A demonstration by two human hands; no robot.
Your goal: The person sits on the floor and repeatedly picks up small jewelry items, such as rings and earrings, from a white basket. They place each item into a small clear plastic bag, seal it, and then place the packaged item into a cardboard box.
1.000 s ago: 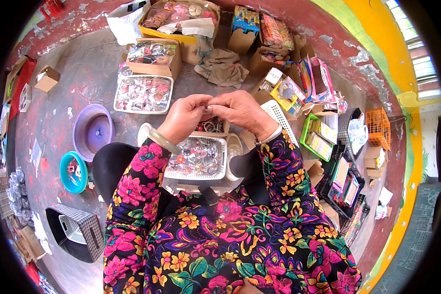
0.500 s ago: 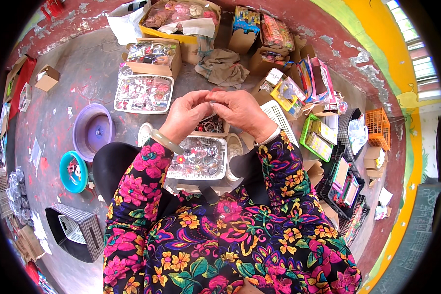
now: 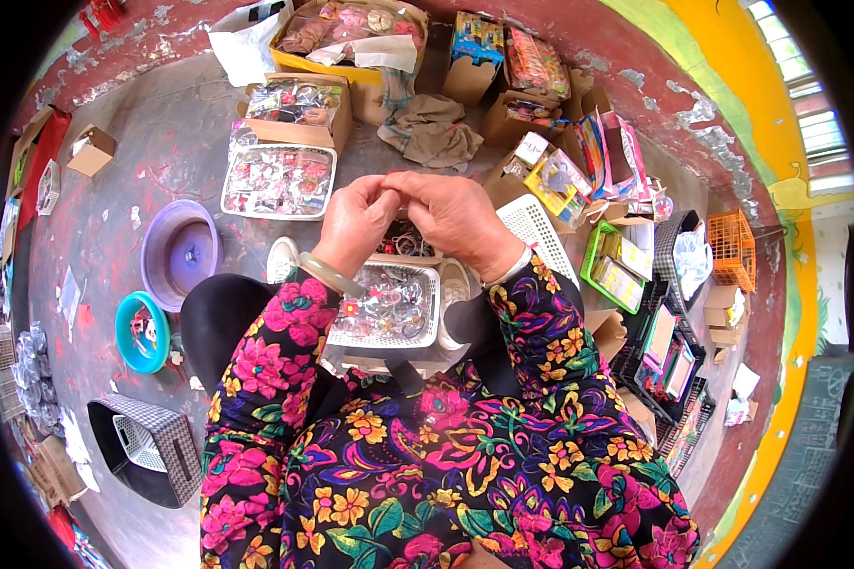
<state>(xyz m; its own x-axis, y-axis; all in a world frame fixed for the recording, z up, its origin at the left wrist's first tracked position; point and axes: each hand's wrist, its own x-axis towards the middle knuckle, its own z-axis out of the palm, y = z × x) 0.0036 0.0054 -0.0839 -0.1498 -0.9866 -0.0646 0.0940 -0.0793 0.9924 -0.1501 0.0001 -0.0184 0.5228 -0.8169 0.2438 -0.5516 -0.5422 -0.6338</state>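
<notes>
Fingertips of the left hand and right hand are pressed together. Something tiny is pinched between them, too small to identify, above a white slotted plastic basket of shiny trinkets.

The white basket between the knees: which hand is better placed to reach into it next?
Probably the left hand. It hangs nearly over the white basket, while the right hand sits further toward the basket's right edge. Both hands' fingers meet on a small item, too small to identify.
</notes>
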